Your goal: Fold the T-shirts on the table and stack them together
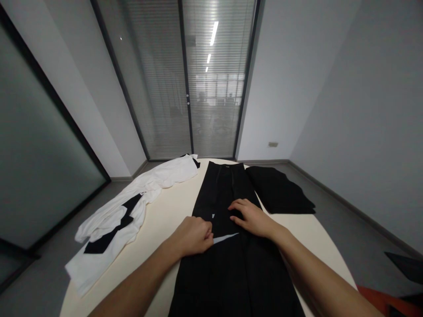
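A long black garment that looks like trousers [228,273] lies lengthwise over the table, its waistband end at the far side. My left hand [194,235] is closed with its fingers pinching the cloth at the left edge of a fold. Beside those fingers a pale grey-white sliver shows along the fold, and a small pale patch sits just above it. My right hand [249,216] rests on the right part of the cloth, fingers slightly bent, thumb and forefinger apart. The lower end of the garment runs out of view.
White clothing with black parts [161,178] lies along the left side of the cream table [172,202]. A folded black cloth [280,189] is at the right. Behind stands a glass partition with blinds [158,88]. Something red [376,299] shows at the lower right.
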Action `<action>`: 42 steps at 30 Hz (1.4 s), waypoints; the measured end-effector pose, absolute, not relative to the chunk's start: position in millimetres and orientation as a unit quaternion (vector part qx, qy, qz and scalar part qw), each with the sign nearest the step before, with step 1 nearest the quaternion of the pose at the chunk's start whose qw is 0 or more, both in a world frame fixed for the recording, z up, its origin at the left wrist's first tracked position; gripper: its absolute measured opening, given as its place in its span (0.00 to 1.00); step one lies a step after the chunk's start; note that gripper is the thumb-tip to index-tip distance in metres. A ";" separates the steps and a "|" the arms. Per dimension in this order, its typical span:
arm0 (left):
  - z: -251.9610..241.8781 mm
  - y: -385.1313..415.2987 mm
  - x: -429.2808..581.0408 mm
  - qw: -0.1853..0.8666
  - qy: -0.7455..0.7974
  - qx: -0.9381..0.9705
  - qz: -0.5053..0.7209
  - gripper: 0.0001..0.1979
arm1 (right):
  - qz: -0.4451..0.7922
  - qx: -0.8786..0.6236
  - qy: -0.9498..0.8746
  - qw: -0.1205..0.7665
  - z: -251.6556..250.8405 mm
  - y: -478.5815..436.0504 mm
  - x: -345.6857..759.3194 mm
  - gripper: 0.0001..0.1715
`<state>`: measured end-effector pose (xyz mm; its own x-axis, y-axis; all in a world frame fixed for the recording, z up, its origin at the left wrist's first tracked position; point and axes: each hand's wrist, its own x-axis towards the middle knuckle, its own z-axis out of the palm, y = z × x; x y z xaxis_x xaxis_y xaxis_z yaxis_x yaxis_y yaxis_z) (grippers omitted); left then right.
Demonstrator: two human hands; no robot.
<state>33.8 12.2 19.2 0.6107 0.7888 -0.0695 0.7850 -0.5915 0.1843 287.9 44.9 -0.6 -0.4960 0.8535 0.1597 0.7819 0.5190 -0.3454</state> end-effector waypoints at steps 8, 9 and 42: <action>6.8 4.9 43.0 0.196 0.350 0.909 0.110 0.08 | 0.109 -0.485 -0.847 0.189 -10.0 45.6 283.1 0.21; 5.2 5.0 42.4 0.196 0.328 0.917 0.113 0.08 | 0.114 -0.487 -0.842 0.201 -11.8 46.2 283.2 0.24; -16.3 4.2 50.5 0.181 0.197 0.951 0.155 0.15 | 0.144 -0.575 -0.783 0.190 -14.5 54.3 285.3 0.14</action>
